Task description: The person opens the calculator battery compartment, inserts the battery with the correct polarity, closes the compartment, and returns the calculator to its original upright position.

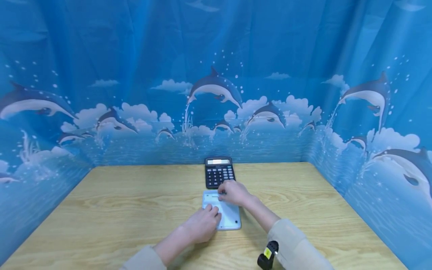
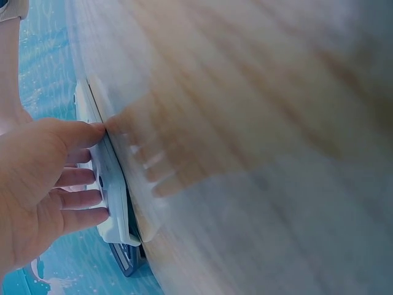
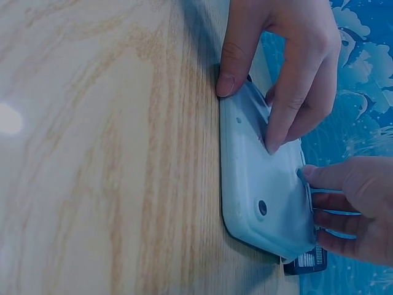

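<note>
A white calculator (image 1: 227,219) lies face down on the wooden table, its back showing small screw holes, dark round feet and a thin slot. My left hand (image 1: 204,224) grips its near left part; in the right wrist view the thumb (image 3: 226,85) presses the edge and bent fingers (image 3: 288,114) rest on the back. Over the far end, my right hand (image 1: 234,193) has curled fingers and pinches a small dark piece (image 1: 224,192), largely hidden. In the right wrist view its thumb (image 3: 316,176) meets the calculator's upper surface. The left wrist view shows my left palm (image 2: 37,178) beside the edge.
Just beyond the white calculator lies a black calculator (image 1: 219,174), keys up, near the table's back edge. A blue dolphin curtain (image 1: 152,56) surrounds the wooden table (image 1: 135,202) at the back and sides. A black strap device (image 1: 268,255) with a yellow label sits by the right sleeve.
</note>
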`<state>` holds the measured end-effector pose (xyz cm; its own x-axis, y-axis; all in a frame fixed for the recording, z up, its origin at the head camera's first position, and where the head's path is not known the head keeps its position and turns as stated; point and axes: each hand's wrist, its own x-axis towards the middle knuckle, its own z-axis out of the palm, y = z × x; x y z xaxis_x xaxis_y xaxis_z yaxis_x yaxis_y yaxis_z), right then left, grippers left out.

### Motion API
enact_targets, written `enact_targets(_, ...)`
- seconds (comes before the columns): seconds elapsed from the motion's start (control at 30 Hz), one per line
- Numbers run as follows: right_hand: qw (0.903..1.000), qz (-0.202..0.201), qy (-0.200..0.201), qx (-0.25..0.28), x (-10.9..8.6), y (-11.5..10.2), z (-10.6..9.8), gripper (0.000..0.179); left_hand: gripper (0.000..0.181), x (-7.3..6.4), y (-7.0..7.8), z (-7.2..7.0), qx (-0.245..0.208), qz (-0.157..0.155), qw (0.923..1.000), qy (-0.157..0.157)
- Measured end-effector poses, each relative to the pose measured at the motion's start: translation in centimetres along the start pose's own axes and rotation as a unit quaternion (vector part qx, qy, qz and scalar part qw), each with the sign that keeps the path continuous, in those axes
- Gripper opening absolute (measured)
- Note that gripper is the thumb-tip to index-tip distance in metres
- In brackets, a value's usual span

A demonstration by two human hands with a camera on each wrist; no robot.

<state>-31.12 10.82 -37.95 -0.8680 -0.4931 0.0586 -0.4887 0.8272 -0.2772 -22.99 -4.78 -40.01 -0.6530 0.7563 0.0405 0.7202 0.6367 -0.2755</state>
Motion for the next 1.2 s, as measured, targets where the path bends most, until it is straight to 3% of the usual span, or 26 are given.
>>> enact_targets(1.2, 0.9999, 0.014, -0.007, -0.005, 0.17, 0.14, 0.29, 0.020, 0.038, 0.06, 0.12, -0.05, 0.004, -0.001, 1.0000, 0.000)
